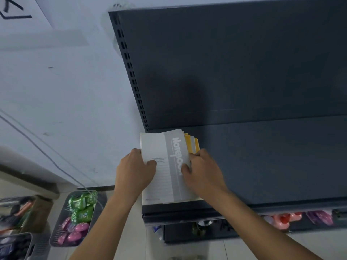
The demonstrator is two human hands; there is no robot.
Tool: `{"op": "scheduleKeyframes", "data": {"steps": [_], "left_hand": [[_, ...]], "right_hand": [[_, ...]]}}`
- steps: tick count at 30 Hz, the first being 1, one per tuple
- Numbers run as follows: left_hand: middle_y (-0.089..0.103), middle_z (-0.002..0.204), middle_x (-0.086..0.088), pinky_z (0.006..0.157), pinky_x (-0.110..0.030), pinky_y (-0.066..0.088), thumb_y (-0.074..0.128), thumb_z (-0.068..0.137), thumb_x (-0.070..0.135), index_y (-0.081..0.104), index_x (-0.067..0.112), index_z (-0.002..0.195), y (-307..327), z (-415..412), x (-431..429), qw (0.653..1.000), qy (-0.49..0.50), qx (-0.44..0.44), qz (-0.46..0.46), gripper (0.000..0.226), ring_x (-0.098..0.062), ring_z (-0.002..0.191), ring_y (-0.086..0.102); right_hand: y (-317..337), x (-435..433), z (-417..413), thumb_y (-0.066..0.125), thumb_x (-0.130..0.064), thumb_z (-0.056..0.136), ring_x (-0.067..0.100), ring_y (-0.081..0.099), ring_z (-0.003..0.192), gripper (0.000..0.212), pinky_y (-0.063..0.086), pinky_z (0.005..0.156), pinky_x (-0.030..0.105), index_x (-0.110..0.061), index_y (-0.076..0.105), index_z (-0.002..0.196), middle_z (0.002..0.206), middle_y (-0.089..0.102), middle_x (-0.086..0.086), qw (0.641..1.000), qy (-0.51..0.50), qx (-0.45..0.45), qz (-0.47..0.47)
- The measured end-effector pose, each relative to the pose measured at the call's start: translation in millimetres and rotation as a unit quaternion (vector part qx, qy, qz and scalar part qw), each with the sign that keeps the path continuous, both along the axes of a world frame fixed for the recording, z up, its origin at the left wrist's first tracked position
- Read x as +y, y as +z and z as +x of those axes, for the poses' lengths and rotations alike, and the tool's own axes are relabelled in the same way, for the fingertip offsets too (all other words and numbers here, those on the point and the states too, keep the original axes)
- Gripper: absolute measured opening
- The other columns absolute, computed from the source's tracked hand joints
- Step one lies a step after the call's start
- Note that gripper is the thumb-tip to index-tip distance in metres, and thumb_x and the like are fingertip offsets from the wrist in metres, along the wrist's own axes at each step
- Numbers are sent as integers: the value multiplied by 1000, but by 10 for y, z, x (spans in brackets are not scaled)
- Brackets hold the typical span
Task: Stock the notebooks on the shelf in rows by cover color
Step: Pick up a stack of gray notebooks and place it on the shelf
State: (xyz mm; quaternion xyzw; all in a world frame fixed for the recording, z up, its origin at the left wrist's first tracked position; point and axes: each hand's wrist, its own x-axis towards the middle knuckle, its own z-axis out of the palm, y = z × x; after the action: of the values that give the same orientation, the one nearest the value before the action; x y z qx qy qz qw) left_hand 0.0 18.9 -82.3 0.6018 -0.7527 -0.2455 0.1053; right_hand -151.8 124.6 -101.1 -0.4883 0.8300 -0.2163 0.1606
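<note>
Fingers (150,163) curled round notebook stack (161,145), left hand (134,172) and right hand (203,172) clamping sides, likely squaring it at shelf (262,158) left end.

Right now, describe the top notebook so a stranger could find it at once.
Find the dark shelf; a stack sits at its left front corner. The top notebook is white with a grey lettered band, unlike the yellow ones beside it.

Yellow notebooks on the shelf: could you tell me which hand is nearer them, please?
Right. The right hand sits right beside the yellow notebooks; the left hand grips the white notebook's left edge.
</note>
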Motion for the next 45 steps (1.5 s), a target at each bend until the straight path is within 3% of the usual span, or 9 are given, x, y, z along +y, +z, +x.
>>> {"op": "scheduleKeyframes", "data": {"steps": [10,13,19,25,29,32,35,40,45], "left_hand": [[61,89,7,49,-17,30,60,93,23,60,12,112,52,96,40,1000,17,22,-12,22,-1,65,48],[58,84,7,48,-18,31,60,92,22,59,10,107,62,110,35,999,23,25,0,19,-3,66,50],[59,92,-6,54,-28,34,49,94,14,52,7,95,153,114,74,997,20,73,34,8,-15,76,53],[58,98,-4,64,-34,45,47,101,17,45,11,112,276,114,37,962,43,220,154,13,-18,82,56],[55,98,-1,61,-29,42,46,104,19,39,13,117,241,44,37,955,30,222,194,15,-15,84,56],[52,103,-3,62,-28,44,43,104,23,34,14,111,153,-20,71,980,-54,119,148,14,-13,80,52],[50,113,-3,70,-29,43,48,100,33,43,12,118,130,-69,90,989,-126,24,72,28,-14,85,51],[61,119,0,77,-29,43,61,95,40,46,19,135,239,-324,239,983,-174,58,10,48,-16,98,56],[62,120,1,76,-28,40,61,95,39,42,19,134,328,-844,469,967,-230,102,-27,48,-18,102,59]], "right_hand": [[-84,7,72,49,-36,100,14,39,103,22,44,76,31,-18,53,88,108,40,-2,999,33,-10,27],[-104,-22,25,53,-34,98,18,46,111,23,48,87,34,-17,63,109,112,46,-1,997,17,-68,21],[-108,-52,-48,54,-36,97,22,53,114,40,43,88,30,-16,59,131,121,53,2,990,-25,-136,22],[-27,-94,-7,52,-53,97,18,59,99,40,51,81,34,-17,59,114,108,59,-1,981,-43,-186,13],[77,-35,40,60,-46,96,13,65,102,38,53,81,28,-20,54,124,112,65,-8,958,-72,-278,-20],[89,45,29,63,-39,94,9,68,91,27,56,74,27,-21,61,115,102,69,-9,963,-86,-256,-24],[141,181,-42,64,-26,94,4,66,74,6,53,62,22,-25,66,99,84,69,-12,958,-120,-258,-42],[313,496,-264,67,-26,91,12,71,83,8,62,79,37,-24,68,99,91,74,-6,949,-189,-247,-56],[510,864,-606,69,-22,85,15,72,78,8,60,69,34,-15,71,88,84,75,-3,936,-282,-203,-65]]}}
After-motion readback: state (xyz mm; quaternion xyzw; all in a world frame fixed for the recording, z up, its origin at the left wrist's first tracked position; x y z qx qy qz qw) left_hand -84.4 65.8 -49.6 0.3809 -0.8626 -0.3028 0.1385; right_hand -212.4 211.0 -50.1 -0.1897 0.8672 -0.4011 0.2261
